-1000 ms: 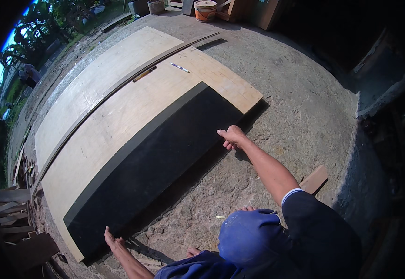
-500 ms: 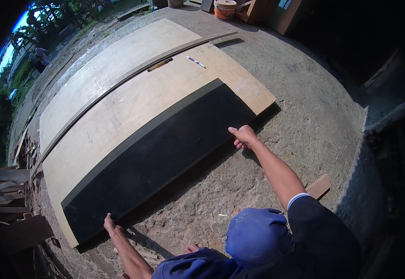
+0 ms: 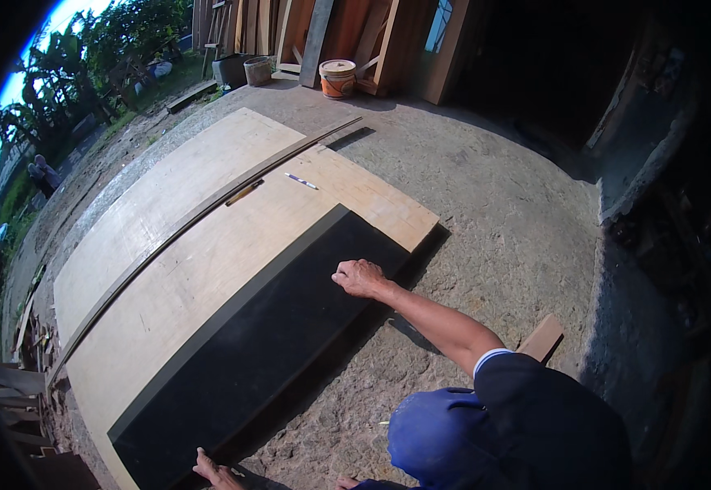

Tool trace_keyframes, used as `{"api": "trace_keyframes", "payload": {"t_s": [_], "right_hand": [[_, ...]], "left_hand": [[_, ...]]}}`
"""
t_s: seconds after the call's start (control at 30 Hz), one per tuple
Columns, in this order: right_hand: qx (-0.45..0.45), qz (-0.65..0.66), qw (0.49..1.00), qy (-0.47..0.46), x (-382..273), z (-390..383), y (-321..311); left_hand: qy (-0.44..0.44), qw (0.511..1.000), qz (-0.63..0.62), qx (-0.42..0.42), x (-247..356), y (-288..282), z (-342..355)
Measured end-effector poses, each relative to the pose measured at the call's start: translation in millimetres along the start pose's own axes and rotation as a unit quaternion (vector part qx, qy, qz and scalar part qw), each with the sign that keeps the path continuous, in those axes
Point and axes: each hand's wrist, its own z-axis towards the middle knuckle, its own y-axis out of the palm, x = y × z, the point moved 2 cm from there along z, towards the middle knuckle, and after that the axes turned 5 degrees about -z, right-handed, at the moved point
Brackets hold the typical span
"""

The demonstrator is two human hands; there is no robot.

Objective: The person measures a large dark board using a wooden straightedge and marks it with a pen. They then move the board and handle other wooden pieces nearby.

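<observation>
A long black panel (image 3: 265,343) lies on top of a pale plywood sheet (image 3: 208,269) on the rough concrete ground. My right hand (image 3: 359,278) is curled on the panel's near edge close to its right end, with the arm stretched out. My left hand (image 3: 212,469) shows only partly at the bottom, fingers at the panel's near edge by its left end. A second plywood sheet (image 3: 167,204) lies beyond, with a long thin strip (image 3: 200,214) along the seam between the two sheets. A white and blue pencil (image 3: 300,181) and a small wooden piece (image 3: 243,193) rest on the plywood.
An orange and white bucket (image 3: 337,79) stands at the back before leaning planks (image 3: 314,33). A short wood offcut (image 3: 541,337) lies on the ground by my right arm. Stacked timber (image 3: 12,392) sits at the lower left. A distant person (image 3: 42,173) is at the far left.
The view has tilted up and drawn closer, bringing the back planks and bucket into sight. Both hands have stayed at the black panel's near edge.
</observation>
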Motion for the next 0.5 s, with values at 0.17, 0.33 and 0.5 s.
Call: {"api": "trace_keyframes", "payload": {"t_s": [0.17,0.33,0.5], "right_hand": [[-0.015,0.084,0.994,-0.062,-30.9,-17.1,25.9],[-0.027,0.185,0.963,-0.196,-28.0,-107.5,70.1],[-0.32,0.171,0.893,-0.265,22.1,-244.4,118.8]], "left_hand": [[0.021,0.999,0.016,-0.021,-30.6,-10.7,34.3],[0.545,0.749,0.359,0.115,-37.8,-48.1,66.4],[0.274,0.96,0.053,-0.037,23.6,-57.3,-67.2]]}}
